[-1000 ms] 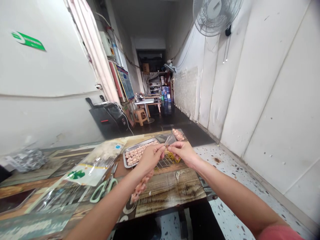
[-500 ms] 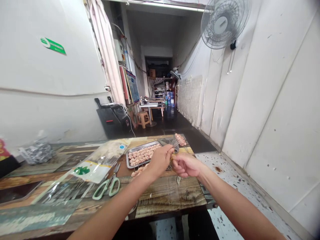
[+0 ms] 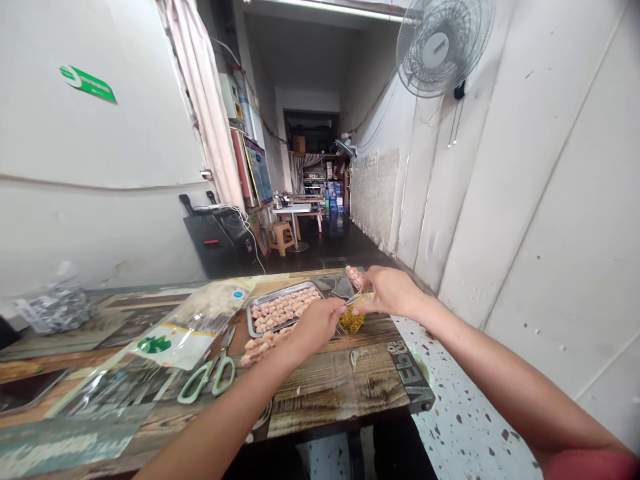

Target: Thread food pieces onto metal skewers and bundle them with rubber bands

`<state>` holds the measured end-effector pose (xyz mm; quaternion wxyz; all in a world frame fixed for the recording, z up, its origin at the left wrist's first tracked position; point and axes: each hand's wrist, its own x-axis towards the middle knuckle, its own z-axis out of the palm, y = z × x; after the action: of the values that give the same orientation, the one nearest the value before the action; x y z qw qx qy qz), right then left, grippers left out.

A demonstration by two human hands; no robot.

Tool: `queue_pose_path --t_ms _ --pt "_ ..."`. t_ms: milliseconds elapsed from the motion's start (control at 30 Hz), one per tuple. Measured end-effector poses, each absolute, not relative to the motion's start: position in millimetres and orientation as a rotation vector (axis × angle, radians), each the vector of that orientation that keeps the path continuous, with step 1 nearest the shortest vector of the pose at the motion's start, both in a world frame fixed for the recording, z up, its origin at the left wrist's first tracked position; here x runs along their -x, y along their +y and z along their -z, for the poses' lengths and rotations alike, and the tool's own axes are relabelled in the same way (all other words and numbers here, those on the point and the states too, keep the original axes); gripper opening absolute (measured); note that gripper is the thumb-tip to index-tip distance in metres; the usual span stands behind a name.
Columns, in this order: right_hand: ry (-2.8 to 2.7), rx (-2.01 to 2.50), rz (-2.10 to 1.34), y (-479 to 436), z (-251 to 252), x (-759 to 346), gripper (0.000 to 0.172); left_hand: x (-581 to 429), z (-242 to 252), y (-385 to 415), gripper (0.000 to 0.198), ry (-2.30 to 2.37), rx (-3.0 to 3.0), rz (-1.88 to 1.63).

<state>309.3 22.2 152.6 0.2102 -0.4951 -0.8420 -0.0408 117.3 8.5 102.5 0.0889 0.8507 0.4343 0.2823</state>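
Observation:
Beside the metal tray, my left hand (image 3: 323,321) is closed on the thin sticks of a small bunch of meat skewers (image 3: 355,277), whose pale pink pieces point away from me. My right hand (image 3: 393,292) bends over the same sticks from the right, thumb and fingers curled around a thin yellowish rubber band at them. Its fingertips are partly hidden. Below lies a heap of yellow rubber bands (image 3: 353,323) on the table. The metal tray (image 3: 249,327) holds rows of meat skewers, and more skewers (image 3: 261,346) lie in front of it, partly behind my left forearm.
Green-handled scissors (image 3: 223,377) lie left of my forearm, next to a clear plastic bag (image 3: 190,327). A dark phone (image 3: 30,390) rests at the far left of the wooden-patterned table (image 3: 340,387). Behind the skewers is a grey cloth-like thing (image 3: 343,287). A wall fan (image 3: 436,50) hangs right.
My right hand has moved up and right from a closed pose beside my left hand to over the sticks, uncovering the yellow rubber bands. The view has shifted slightly. My left hand keeps its hold.

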Motion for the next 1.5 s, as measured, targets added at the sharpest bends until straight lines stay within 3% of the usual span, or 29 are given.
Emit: queue_pose_path --t_ms 200,433,567,733,900,1000,1100,1267,1400,1500 --pt "-2.564 1.412 0.338 16 -163 -295 0.06 -115 -106 3 0.029 1.307 -2.642 -0.788" --pt "-2.519 1.344 0.263 18 -162 -299 0.061 -110 -108 -1 0.027 1.267 -2.632 -0.909" --pt "-2.464 1.221 -0.005 21 -159 -301 0.052 -112 -114 -10 0.028 1.251 -2.516 -1.028" --pt "-2.218 1.0 -0.618 14 -129 -286 0.046 -116 -125 -15 0.028 1.158 -2.172 -1.286" --pt "-1.926 0.607 -0.538 -13 -107 -274 0.034 -108 -130 -8 0.023 1.099 -1.66 -1.428" --pt "-1.687 0.393 -0.952 -24 -108 -274 0.028 -107 -134 -9 0.028 0.965 -1.5 -1.411" --pt "-1.27 0.25 -1.483 -24 -110 -276 0.042 -111 -136 -11 0.025 0.811 -1.387 -1.427" --pt "-1.051 0.191 -1.809 5 -121 -291 0.067 -111 -127 -9 0.02 1.001 -1.682 -1.47" --pt "-1.426 0.364 -2.012 31 -157 -302 0.078 -103 -113 -4 0.025 1.301 -2.184 -1.422" --pt "-1.943 0.648 -1.766 15 -188 -294 0.075 -98 -112 2 0.027 1.381 -2.374 -1.31"
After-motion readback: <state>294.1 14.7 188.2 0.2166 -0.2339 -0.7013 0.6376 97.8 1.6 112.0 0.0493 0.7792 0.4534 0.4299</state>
